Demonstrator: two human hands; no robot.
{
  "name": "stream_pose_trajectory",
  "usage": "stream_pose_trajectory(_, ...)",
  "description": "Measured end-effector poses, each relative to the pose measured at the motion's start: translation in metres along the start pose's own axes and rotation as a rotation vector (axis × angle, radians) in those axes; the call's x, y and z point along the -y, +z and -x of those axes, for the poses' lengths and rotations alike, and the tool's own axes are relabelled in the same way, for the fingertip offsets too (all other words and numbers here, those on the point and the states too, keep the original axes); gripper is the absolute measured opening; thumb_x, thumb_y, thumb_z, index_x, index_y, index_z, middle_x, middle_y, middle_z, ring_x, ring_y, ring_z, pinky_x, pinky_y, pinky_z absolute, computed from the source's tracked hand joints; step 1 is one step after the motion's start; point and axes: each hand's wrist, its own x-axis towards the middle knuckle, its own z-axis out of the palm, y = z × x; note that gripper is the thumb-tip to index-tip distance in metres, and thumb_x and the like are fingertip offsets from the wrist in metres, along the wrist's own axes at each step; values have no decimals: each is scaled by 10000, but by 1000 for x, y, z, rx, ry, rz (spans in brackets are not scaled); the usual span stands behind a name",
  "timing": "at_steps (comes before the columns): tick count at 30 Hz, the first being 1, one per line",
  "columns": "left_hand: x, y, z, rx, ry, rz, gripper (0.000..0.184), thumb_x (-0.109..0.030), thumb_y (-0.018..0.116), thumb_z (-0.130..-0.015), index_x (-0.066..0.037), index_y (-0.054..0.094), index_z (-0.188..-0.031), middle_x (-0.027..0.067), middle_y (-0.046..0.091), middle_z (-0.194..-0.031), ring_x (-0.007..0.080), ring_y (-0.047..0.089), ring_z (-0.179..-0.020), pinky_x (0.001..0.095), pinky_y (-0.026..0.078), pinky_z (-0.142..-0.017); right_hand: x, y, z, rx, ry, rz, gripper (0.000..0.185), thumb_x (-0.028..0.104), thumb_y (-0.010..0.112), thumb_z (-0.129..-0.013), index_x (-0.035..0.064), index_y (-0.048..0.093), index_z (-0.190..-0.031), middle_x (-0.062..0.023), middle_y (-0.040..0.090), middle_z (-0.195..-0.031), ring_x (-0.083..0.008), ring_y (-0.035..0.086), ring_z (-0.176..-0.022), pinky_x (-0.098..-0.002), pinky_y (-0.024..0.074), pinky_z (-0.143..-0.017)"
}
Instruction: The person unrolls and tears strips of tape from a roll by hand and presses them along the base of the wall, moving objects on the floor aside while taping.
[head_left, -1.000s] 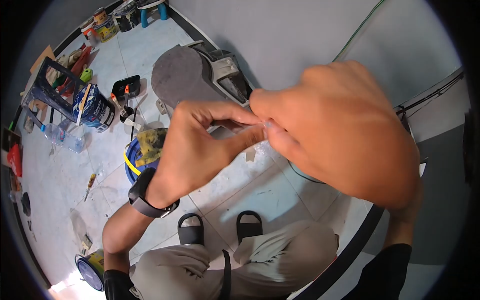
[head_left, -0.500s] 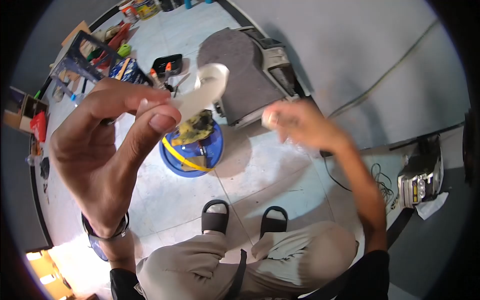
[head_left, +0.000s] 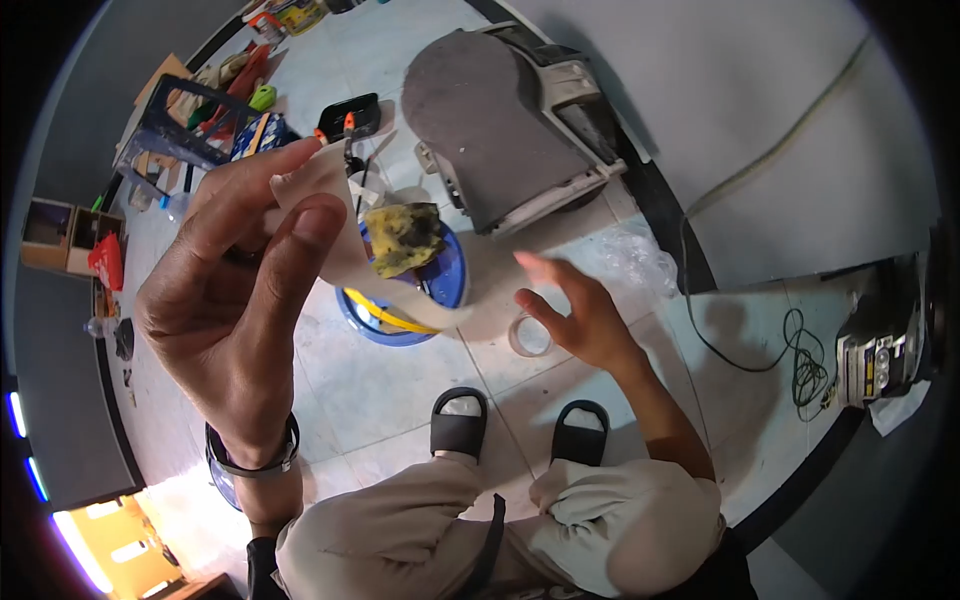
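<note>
My left hand [head_left: 245, 290] is raised close to the camera, pinching one end of a whitish translucent tape strip [head_left: 345, 240] between thumb and fingers. The strip curves down to the right, its far end blurred, in front of a blue bucket [head_left: 455, 275]. My right hand [head_left: 580, 315] is open, thumb and fingers apart. Just beside its thumb is a tape roll [head_left: 530, 336], seen as a pale ring; whether it rests on the floor or is in the air I cannot tell. A yellow and black sponge-like piece [head_left: 405, 240] lies on the bucket.
A grey padded seat-like part [head_left: 485, 120] lies beyond the bucket. Crumpled clear plastic [head_left: 640, 260] is at its near right. A cable [head_left: 740, 365] runs to a machine [head_left: 880, 365] on the right. A black tray [head_left: 350, 118] and a blue stool [head_left: 175, 125] stand far left.
My right hand has moved down and opened, and the tape roll now shows beside it. The strip in my left hand hangs lower, no longer curled up at its far end. The view has shifted slightly.
</note>
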Motion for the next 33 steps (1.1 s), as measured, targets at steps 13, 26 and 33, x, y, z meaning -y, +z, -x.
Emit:
stream_pose_trajectory(13,28,96,-37,-163,-39,153,327,-70,721,-915,-27,681,-1237,124,731,-1112,143,704,-926,265,574,-779,19,-20,49,191,6,-645,272,128,583,-1019,-50,617,-1222,-134,735,-1010,-184,727,-902,-304,574,-817)
stream_pose_trajectory(26,119,280,40,131,-727,608,403,-132,719,-938,28,612,-1292,59,707,-997,128,676,-875,259,562,-784,-88,-92,195,-570,304,-525,194,54,554,-1007,-34,510,-1173,-171,727,-1011,-178,711,-871,-281,524,-805)
stream_pose_trajectory(33,174,358,62,265,-748,907,160,-224,617,-1012,-101,597,-1113,59,660,-1162,181,649,-1063,325,518,-884,-105,-104,207,-702,449,-286,142,59,569,-1005,-29,571,-1116,-145,732,-994,-164,702,-895,-282,517,-850)
